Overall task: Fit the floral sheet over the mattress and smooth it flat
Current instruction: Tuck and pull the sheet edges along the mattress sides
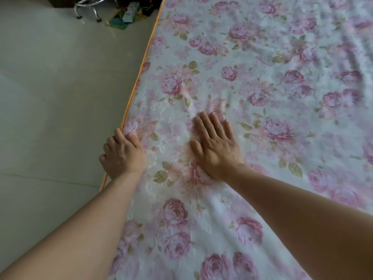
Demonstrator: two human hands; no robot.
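Here the sheet (252,81) is seen spread over the mattress, whose top is hidden beneath it; only an orange piping (141,65) shows along the near-left edge. The left hand (123,154) is placed at that edge, fingers curled over it and around the sheet's border; the fingertips are hidden below the edge, so how deep the hold goes cannot be told. The right hand (216,146) is laid flat on the cloth just to the right of that hold, fingers straight and close together, palm pressed down.

Small puckers are noted in the fabric just beyond the right fingertips. Longer creases are visible well away from both hands, toward the far right of the bed. Cloth between the two hands appears fairly flat.

Step judged in hand: edge tucking on the left side, with the cloth held taut by the flat palm. The fitting is judged largely done and the smoothing only partly.

Next move, as a judgement: the border would need to be drawn down and under at the hold, then the palm swept outward from it toward the puckers. Light, even pressure is called for, or fresh folds may be pushed ahead of the hand.

Beyond the edge, a tiled floor (50,87) and a chrome stool base (90,7) are recorded.
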